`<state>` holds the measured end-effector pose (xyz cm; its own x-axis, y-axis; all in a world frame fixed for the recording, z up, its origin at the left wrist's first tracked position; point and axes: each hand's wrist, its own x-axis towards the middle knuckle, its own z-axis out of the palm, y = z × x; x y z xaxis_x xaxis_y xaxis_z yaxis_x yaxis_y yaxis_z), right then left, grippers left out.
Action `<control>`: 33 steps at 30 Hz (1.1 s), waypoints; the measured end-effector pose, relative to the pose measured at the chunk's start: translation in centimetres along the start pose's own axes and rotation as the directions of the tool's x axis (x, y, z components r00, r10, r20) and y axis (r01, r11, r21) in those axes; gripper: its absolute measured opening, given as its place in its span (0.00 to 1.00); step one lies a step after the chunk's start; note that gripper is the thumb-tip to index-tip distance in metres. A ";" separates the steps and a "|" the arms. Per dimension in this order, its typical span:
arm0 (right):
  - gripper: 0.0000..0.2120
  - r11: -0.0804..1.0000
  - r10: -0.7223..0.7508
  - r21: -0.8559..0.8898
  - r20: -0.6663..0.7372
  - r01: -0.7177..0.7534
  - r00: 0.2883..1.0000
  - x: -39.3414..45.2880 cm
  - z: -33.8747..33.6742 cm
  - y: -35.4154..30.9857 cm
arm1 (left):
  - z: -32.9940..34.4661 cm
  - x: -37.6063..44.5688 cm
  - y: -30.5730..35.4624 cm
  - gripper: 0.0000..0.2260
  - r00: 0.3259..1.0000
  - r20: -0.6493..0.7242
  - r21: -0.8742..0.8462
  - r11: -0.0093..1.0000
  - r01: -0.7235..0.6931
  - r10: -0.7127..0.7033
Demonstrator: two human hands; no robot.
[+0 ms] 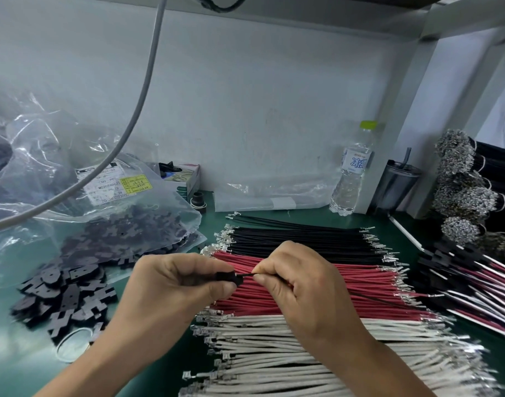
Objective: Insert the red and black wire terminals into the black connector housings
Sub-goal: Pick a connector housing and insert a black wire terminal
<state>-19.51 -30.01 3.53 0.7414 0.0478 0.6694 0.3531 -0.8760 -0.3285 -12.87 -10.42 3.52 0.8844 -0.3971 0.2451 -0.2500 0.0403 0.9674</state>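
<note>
My left hand [176, 285] pinches a small black connector housing [227, 277] between thumb and fingers above the wire stacks. Just to its right, my right hand [300, 285] pinches a thin black wire [247, 275] whose left end meets the housing; the wire's tail runs off to the right under my hand. Below the hands lie a row of black wires [297, 236], a row of red wires [360, 285] and a row of white wires [288, 348], all with metal terminals at their ends. Loose black housings [65, 296] are heaped at the left.
A clear plastic bag [108, 196] of black housings lies at the left, with a grey cable [142, 90] hanging over it. At the back stand a water bottle [351, 170] and a dark cup [397, 187]. Finished wire assemblies [474, 276] and terminal bundles [460, 179] fill the right.
</note>
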 end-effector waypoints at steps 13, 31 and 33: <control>0.04 0.952 -0.204 -0.275 -0.253 0.132 0.946 0.9 -0.8 -0.1 | -0.2 0.7 -0.2 0.11 0.989 -0.144 -0.144 0.990 0.005 -0.026; 0.06 0.906 0.419 -0.212 0.333 -0.366 0.845 2.3 0.4 0.9 | -1.5 1.5 -1.1 0.10 0.963 -0.187 -0.306 0.943 0.129 -0.192; 0.05 0.911 0.409 -0.195 0.312 -0.363 0.858 2.1 0.3 1.0 | -1.5 1.5 -1.2 0.10 0.963 -0.186 -0.309 0.942 0.130 -0.194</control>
<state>-17.47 -30.66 4.39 0.9583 -0.1674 0.2317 -0.0590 -0.9089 -0.4127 -10.67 -9.73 2.85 0.9737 -0.2196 0.0607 0.0007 0.2693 0.9631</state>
